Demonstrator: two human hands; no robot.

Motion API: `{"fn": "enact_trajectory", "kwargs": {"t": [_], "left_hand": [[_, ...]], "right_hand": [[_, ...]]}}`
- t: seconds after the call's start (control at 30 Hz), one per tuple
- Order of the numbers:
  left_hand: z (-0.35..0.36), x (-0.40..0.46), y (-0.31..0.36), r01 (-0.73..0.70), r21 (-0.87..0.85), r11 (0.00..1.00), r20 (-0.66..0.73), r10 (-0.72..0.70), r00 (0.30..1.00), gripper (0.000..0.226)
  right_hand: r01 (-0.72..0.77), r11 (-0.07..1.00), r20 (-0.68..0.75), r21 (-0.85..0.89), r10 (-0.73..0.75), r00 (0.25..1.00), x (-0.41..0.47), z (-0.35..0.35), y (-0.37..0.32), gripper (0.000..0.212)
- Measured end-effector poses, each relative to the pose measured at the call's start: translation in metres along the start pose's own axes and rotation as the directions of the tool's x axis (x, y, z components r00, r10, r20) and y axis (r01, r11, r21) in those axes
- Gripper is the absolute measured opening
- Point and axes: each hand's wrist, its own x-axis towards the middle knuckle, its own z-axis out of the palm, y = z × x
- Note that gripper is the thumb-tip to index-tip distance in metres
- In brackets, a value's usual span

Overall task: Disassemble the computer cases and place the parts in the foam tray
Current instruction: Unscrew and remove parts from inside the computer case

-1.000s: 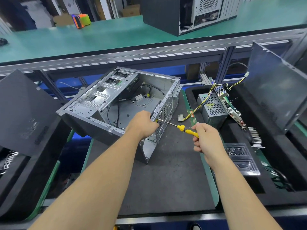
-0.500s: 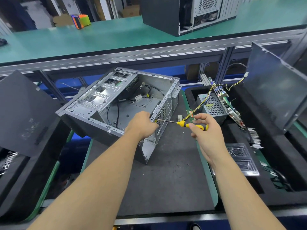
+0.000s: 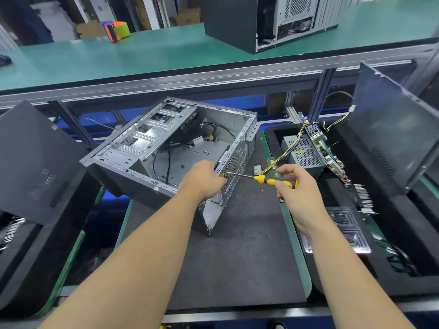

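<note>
**Rear-panel screw under removal; slip and drop risks noted**

The open computer case lies tilted on the dark mat at centre frame. The left hand grips its rear edge, fingers curled over the metal. The right hand pinches the yellow-handled screwdriver, whose tip meets the rear panel just beside the left fingers.

Risks, as judged:
- The tip works close to the left fingers; a slip off the screw head could jab them.
- The case rests at an angle, partly off the mat's left edge; if the left hand lets go, it may rock or slide.
- A freed screw could fall through the perforated panel or roll off the mat.

Containers:
- The foam tray, right of centre, holds a power supply with yellow cabling, a motherboard standing on edge against it, and a finned heatsink.
- A clear plastic tray sits nearer; contents cannot be told.
</note>
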Motion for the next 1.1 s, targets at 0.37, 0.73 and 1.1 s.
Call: {"fn": "enact_trajectory", "kwargs": {"t": [0.37,0.73,1.1], "left_hand": [[0.002,0.0,-0.002,0.004,0.033,0.999,-0.026,-0.003,1.0,0.016],[0.003,-0.005,0.002,-0.112,0.13,0.985,-0.144,0.13,0.981,0.025],[0.004,-0.013,0.003,-0.27,0.315,0.91,-0.189,0.339,0.922,0.019]], "right_hand": [[-0.167,0.984,-0.011,-0.057,0.166,0.986,0.005,0.004,0.003,0.025],[-0.069,0.989,0.036,0.128,0.065,0.997,0.004,0.003,0.003,0.023],[-0.168,0.984,-0.045,0.05,0.17,0.984,0.003,0.005,0.005,0.012]]}}
